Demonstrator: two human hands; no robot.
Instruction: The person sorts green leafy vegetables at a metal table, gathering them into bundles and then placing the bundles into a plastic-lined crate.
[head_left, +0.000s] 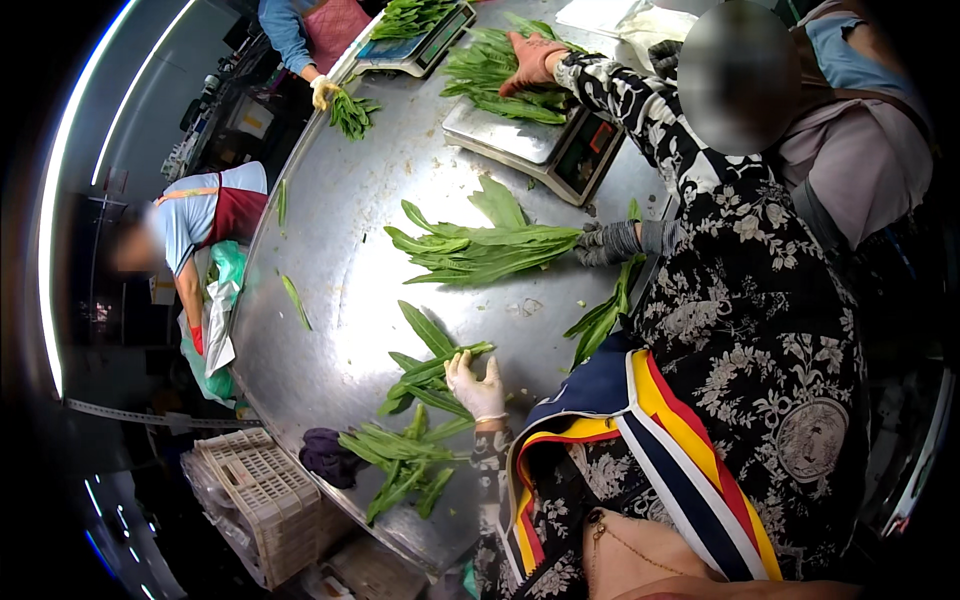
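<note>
My left hand (476, 386), in a thin white glove, is at the stem ends of loose long green leaves (431, 369), its thumb and fingers apart. My right hand (534, 61), in a pink glove, reaches far across the table and grips a large bunch of leafy greens (480, 71) over a metal weighing scale (502, 135). Below my outstretched arm, a co-worker's grey-gloved hand (611, 244) holds the stem ends of another bunch of greens (487, 251) on the table. More loose leaves (405, 457) lie beside my left forearm.
The steel table (345, 247) bears stray leaves (296, 300), a dark cloth (328, 456) and a second scale (420, 49) with greens. More greens (607, 315) lie at the near edge. A plastic crate (259, 487) stands by the table. Co-workers are across the table and at right.
</note>
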